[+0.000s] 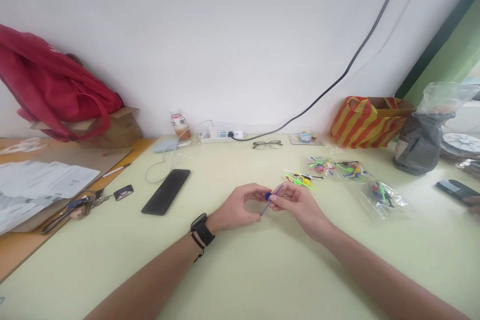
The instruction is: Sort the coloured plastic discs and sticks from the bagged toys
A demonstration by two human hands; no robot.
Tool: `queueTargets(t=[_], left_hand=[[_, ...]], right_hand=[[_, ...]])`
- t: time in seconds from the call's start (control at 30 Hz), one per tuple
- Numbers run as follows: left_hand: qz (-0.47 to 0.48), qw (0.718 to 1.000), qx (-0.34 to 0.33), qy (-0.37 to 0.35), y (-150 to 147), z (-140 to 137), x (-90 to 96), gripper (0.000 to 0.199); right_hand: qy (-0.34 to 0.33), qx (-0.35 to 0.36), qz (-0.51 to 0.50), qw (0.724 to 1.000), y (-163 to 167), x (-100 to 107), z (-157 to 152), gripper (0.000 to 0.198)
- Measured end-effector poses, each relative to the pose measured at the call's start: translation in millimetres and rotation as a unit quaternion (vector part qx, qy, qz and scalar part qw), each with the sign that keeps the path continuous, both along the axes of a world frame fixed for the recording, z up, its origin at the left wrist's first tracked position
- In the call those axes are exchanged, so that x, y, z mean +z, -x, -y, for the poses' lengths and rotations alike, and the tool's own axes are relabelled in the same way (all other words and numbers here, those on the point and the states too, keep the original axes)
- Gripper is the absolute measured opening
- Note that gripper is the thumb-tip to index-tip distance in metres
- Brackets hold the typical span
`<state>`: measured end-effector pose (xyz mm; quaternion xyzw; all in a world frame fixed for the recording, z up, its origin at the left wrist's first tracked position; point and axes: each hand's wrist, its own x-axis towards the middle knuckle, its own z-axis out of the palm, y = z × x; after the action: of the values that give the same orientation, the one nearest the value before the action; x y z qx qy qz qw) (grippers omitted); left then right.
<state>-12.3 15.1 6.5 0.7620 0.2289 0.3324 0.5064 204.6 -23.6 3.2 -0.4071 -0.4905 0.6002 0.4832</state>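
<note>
Over the pale table, both hands meet at a thin blue plastic spinner pointer [267, 196] with a round, darker hub. The thumb and index finger of my right hand [296, 204] pinch it by the hub. My left hand [242, 206] curves round its other side, index fingertip at the hub and thumb at the lower end of the shaft. Just beyond my right hand lie several loose coloured pointers [301, 179] in green, yellow, red, black and white. Clear bags of similar pieces [382, 195] rest farther right.
A black phone [166, 192] lies left of my hands. Glasses [267, 145], a power strip [221, 135] and a bottle [180, 125] stand along the wall. To the right are a striped bag [369, 122], a grey bag [418, 145] and another person's hand at a phone [457, 190].
</note>
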Motion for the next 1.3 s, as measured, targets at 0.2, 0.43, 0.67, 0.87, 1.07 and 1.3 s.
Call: queueTargets(t=[0.2, 0.43, 0.67, 0.87, 1.07, 1.3], left_hand=[[0.018, 0.999, -0.010, 0.029, 0.2, 2.2, 0.3, 0.062], [0.010, 0.997, 0.069, 0.018, -7.9, 6.7, 1.9, 0.031], [0.021, 0.995, 0.096, 0.011, -10.1, 5.9, -0.7, 0.025], [0.010, 0.996, 0.085, 0.020, -10.5, 8.0, -0.7, 0.024], [0.013, 0.994, 0.110, 0.027, -9.2, 7.7, -2.4, 0.020], [0.025, 0.993, 0.104, 0.040, -6.9, 5.7, -4.8, 0.015]], right_hand=[[0.001, -0.026, 0.026, 0.999, 1.0, 2.8, 0.2, 0.042], [-0.023, -0.036, 0.098, 0.994, -0.6, 4.6, -2.0, 0.043], [-0.056, -0.053, 0.070, 0.995, -0.4, 4.3, -2.3, 0.047], [-0.051, -0.023, 0.053, 0.997, -1.2, 4.4, -2.1, 0.045], [-0.076, -0.017, 0.063, 0.995, 0.2, 4.7, -0.5, 0.041], [-0.109, -0.002, 0.094, 0.990, 1.6, 6.5, 2.9, 0.037]])
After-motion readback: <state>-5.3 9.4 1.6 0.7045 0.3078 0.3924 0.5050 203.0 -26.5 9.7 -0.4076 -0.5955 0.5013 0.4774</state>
